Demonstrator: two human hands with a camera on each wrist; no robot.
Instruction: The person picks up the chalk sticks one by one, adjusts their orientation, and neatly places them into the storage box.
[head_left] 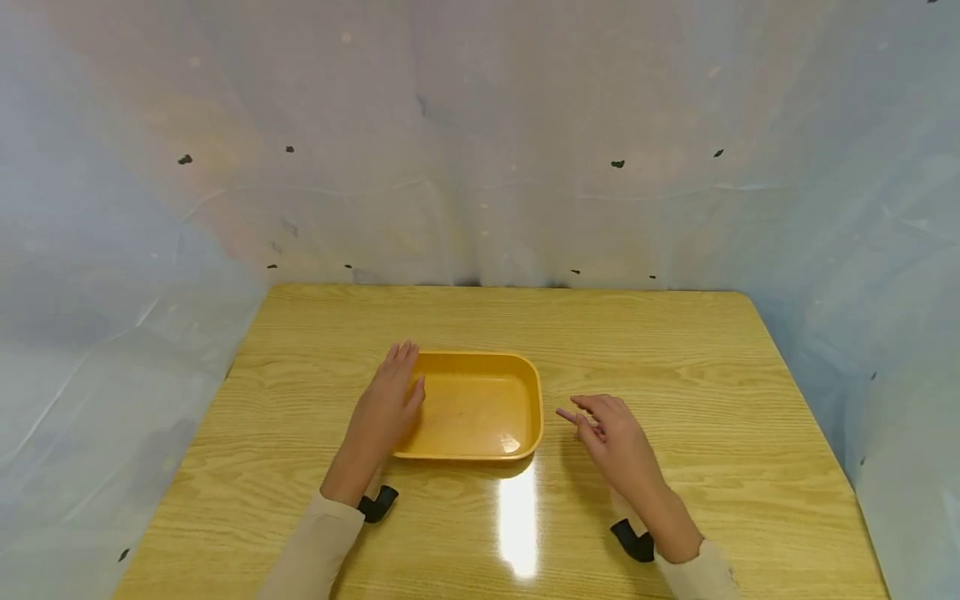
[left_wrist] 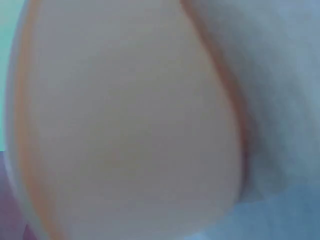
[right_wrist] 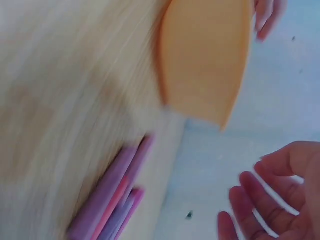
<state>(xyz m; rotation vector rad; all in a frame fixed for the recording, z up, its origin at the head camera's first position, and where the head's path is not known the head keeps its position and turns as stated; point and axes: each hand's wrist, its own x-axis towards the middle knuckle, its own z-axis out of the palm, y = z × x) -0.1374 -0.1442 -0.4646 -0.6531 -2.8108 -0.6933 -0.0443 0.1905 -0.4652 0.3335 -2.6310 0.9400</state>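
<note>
A yellow rectangular tray (head_left: 468, 417) sits on the wooden table. My left hand (head_left: 385, 404) lies along its left rim, fingers straight towards the far left corner and thumb spread over the inside. In the left wrist view, the blurred tray side (left_wrist: 135, 120) fills most of the picture. To the right of the tray, my right hand (head_left: 615, 437) hovers over a small bundle of slim pen-like sticks (right_wrist: 112, 195) in purple, red and pink. Its fingers (right_wrist: 242, 200) are loosely bent and apart from the bundle. From the head view, the hand hides most of the sticks.
The wood-grain table (head_left: 675, 350) has a rounded far right corner. Behind it and along both sides hangs pale sheeting (head_left: 480, 167) with dark spots. A bright reflection shows on the tabletop in front of the tray. Black wrist mounts (head_left: 633, 542) sit below the wrists.
</note>
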